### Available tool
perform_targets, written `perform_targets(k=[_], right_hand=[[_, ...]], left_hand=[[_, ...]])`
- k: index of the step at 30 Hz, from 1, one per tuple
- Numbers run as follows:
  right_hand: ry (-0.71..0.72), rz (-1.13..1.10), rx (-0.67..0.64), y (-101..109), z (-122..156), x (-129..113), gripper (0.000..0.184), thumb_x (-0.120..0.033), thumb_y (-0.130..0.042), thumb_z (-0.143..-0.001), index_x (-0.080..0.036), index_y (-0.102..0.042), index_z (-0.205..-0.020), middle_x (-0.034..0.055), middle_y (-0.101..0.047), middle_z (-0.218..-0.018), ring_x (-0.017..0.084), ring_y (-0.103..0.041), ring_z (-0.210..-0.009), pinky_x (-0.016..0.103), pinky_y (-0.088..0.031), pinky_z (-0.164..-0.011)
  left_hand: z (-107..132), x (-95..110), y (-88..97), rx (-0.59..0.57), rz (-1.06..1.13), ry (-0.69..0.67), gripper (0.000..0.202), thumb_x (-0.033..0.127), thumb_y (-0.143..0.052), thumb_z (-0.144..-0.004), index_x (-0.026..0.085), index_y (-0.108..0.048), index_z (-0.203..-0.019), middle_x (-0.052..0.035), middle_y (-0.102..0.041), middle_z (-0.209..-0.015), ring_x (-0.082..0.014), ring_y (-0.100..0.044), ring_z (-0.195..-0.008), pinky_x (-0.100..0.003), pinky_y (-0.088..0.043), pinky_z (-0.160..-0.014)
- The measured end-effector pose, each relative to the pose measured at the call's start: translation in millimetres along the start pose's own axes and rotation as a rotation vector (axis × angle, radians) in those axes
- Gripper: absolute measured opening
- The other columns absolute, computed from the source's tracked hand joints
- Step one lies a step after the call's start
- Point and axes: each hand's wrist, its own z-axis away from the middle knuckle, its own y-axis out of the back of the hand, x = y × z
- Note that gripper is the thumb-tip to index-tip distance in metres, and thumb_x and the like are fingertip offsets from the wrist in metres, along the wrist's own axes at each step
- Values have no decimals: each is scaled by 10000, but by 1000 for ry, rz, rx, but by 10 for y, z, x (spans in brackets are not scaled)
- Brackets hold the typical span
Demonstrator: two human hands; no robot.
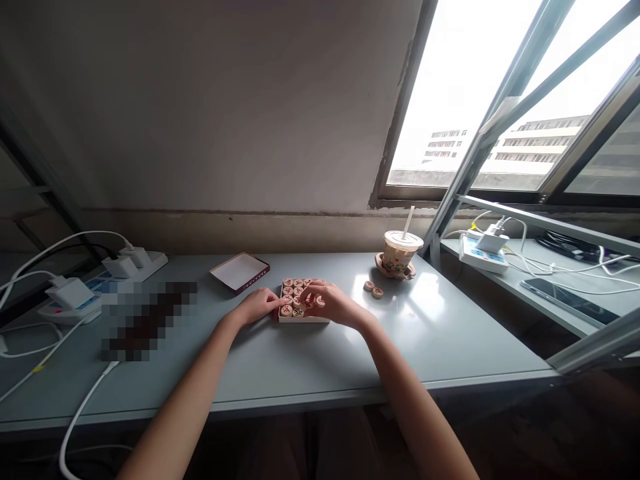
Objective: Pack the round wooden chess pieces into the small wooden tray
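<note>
A shallow box (pixel 305 319) on the table holds rows of round wooden Chinese chess pieces (pixel 287 291) marked with red or dark characters. My left hand (pixel 257 305) grips the left side of this box, its thumb reaching over the edge by the pieces. Over the right part of the box, my right hand (pixel 333 302) curls down with thumb and fingers around a chess piece, which the fingers partly cover. Two more pieces (pixel 373 289) lie on the table to the right. The box lid (pixel 241 272), white inside with dark red sides, rests upside down at the back left.
A lidded drink cup (pixel 401 250) with a straw stands in a cardboard holder (pixel 385 268) at the back right. Power strips (pixel 150 264) with white chargers and cables occupy the left side, beside a blurred-out patch. A phone (pixel 570 301) and another power strip (pixel 484 253) lie on the right-hand shelf.
</note>
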Motion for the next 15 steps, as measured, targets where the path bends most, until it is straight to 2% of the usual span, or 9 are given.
perform_targets(k=[5, 9, 12, 15], right_hand=[[42, 26, -43, -122, -28, -30, 158, -198, -662, -773, -217, -632, -926, 25, -637, -947, 146, -561, -847, 249, -427, -729], [29, 42, -1, -119, -22, 13, 145, -210, -665, -770, -202, -621, -908, 38, -635, -958, 171, -550, -930, 266, -415, -774], [-56, 79, -16, -113, -19, 26, 111, -221, -664, -766, -188, -610, -857, 22, -638, -848, 144, -552, -772, 243, -400, -663], [-60, 71, -51, -118, -18, 13, 31, -171, -631, -779, -186, -610, -798, 0, -638, -772, 110, -528, -672, 220, -374, -612]], left_hand=[[-22, -39, -11, 13, -18, -5, 562, 643, -445, -768, 163, -474, -477, 36, -308, -493, -101, -263, -507, -260, -191, -520], [-11, -24, -6, -2, -14, -9, 553, 638, -451, -771, 163, -472, -489, 38, -294, -507, -99, -247, -514, -260, -183, -522], [5, 1, 1, 10, -16, -6, 552, 639, -456, -767, 164, -473, -486, 42, -271, -508, -98, -224, -517, -264, -165, -519], [19, 31, 7, 14, 14, 24, 543, 637, -483, -743, 164, -490, -476, 40, -288, -492, -100, -237, -515, -264, -168, -519]])
